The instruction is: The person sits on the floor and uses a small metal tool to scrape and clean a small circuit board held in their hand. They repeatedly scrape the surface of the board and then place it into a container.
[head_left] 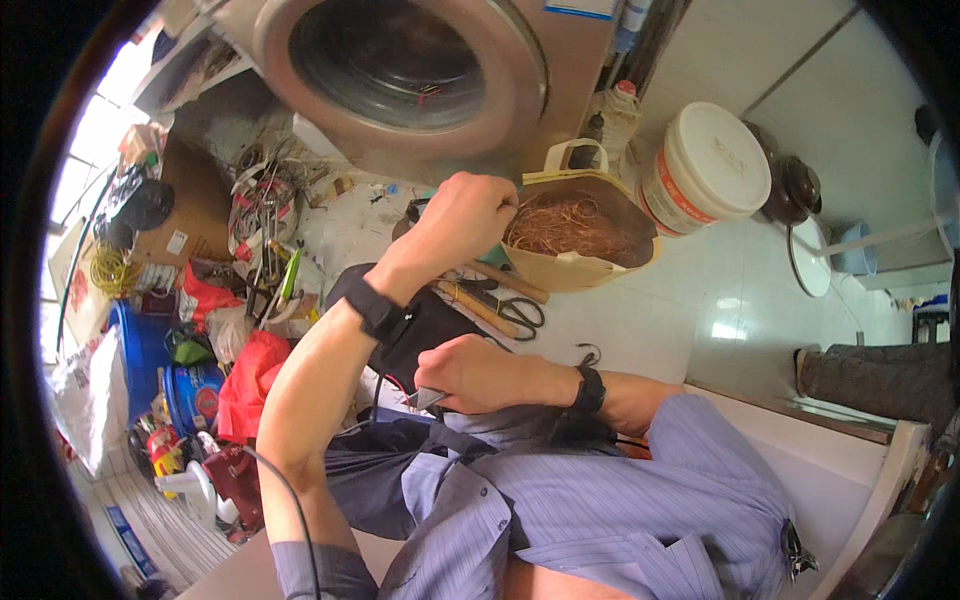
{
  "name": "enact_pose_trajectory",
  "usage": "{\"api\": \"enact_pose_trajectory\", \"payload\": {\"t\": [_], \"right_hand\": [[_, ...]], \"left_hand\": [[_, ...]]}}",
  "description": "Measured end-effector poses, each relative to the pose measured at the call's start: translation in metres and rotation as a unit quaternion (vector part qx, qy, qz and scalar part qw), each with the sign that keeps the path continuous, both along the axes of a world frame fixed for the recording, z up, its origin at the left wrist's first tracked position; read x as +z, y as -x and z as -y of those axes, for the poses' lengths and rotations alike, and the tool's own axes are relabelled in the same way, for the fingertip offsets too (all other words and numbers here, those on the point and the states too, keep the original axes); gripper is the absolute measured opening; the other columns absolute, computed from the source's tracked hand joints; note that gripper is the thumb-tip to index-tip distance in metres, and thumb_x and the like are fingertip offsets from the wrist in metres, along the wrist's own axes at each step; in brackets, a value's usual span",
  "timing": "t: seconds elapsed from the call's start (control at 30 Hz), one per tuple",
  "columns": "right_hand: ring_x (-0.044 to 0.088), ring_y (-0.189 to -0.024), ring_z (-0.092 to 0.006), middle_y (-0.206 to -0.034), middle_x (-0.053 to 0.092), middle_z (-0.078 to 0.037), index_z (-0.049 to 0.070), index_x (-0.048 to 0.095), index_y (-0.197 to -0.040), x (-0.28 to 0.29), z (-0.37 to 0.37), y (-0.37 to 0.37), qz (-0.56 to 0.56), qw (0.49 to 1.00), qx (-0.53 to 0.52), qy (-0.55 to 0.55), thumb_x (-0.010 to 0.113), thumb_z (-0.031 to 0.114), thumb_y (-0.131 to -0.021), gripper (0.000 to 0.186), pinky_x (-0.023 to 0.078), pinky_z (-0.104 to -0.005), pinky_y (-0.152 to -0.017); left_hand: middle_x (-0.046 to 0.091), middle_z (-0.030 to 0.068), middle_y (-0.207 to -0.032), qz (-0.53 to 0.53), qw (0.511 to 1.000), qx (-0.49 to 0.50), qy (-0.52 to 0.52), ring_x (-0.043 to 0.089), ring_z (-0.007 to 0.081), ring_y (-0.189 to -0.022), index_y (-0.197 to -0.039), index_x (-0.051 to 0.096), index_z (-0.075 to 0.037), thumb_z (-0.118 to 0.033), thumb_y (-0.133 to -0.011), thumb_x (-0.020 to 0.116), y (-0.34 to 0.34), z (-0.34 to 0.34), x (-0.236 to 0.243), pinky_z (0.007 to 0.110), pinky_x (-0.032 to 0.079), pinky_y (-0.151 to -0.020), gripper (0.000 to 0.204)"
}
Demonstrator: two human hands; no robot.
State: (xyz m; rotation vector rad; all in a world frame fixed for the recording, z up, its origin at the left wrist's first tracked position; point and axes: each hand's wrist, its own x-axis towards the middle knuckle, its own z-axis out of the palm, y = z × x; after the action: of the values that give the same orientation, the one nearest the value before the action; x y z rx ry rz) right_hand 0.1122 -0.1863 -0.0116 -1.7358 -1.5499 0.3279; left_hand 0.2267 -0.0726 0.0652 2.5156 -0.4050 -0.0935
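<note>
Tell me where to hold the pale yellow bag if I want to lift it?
Probably by the looped handle on the far rim of the pale yellow bag, coming from above. It stands up in an open arch, so a grip could go through it, away from the tangled coppery wire inside. I can't see a second handle.

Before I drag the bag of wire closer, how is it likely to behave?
The bag will probably flex, since its open rim bows unevenly. The wire lies in a loose tangle, so it may spring or snag, and strands could spill if the bag tips. The handle stands arched, suggesting some stiffness there.
</note>
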Motion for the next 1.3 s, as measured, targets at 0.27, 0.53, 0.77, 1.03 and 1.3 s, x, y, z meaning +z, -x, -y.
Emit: {"api": "enact_pose_trajectory", "payload": {"t": [0.27,0.53,0.77,1.03,1.3], "right_hand": [[0.071,-0.088,-0.0365,-0.088,0.068,-0.015,0.004,0.069,-0.084,-0.004,0.014,-0.007,-0.076,0.996,0.000,-0.043,0.077,0.022,-0.076,0.021,0.058,-0.0476,-0.077],[0.071,-0.091,-0.0372,-0.092,0.069,-0.015,0.007,0.072,-0.092,-0.016,0.015,-0.022,-0.096,0.994,-0.011,-0.043,0.074,0.022,-0.078,0.020,0.057,-0.0489,-0.080],[0.069,-0.083,-0.0359,-0.088,0.069,-0.014,0.004,0.072,-0.094,-0.009,0.018,-0.036,-0.222,0.974,-0.020,-0.027,0.075,0.017,-0.087,0.015,0.053,-0.0439,-0.073],[0.070,-0.084,-0.0309,-0.089,0.071,-0.015,0.001,0.073,-0.097,-0.013,0.025,-0.060,-0.258,0.960,-0.089,-0.066,0.073,0.016,-0.091,0.016,0.054,-0.0370,-0.077],[0.068,-0.092,-0.0416,-0.098,0.069,-0.019,0.004,0.073,-0.102,-0.026,0.063,-0.151,0.093,0.901,-0.416,0.084,0.069,0.019,-0.091,0.019,0.055,-0.0500,-0.080]], "left_hand": [[0.072,0.0286,-0.099,-0.013,0.993,-0.116,-0.010,0.071,0.0445,-0.094,-0.125,0.067,0.000,-0.015,-0.089,0.072,-0.076,0.054,-0.066,0.049,0.056,-0.083,0.040],[0.072,0.0251,-0.109,-0.074,0.991,-0.107,-0.024,0.069,0.0439,-0.102,-0.129,0.070,-0.007,-0.023,-0.090,0.070,-0.078,0.037,-0.033,0.049,0.054,-0.092,0.042],[0.071,0.0111,-0.129,-0.337,0.917,-0.038,0.208,0.069,0.0178,-0.110,-0.137,0.065,-0.001,-0.041,-0.102,0.066,0.017,-0.074,0.035,0.034,0.058,-0.090,0.054],[0.069,0.0145,-0.118,0.030,0.995,0.092,-0.037,0.067,0.0338,-0.106,-0.124,0.069,-0.002,-0.015,-0.086,0.080,0.163,-0.091,0.005,0.041,0.056,-0.093,0.042],[0.063,0.0133,-0.101,0.078,0.983,0.111,-0.119,0.061,0.0334,-0.097,-0.104,0.071,-0.003,-0.007,-0.083,0.076,0.205,-0.091,-0.030,0.041,0.052,-0.085,0.021]]}}
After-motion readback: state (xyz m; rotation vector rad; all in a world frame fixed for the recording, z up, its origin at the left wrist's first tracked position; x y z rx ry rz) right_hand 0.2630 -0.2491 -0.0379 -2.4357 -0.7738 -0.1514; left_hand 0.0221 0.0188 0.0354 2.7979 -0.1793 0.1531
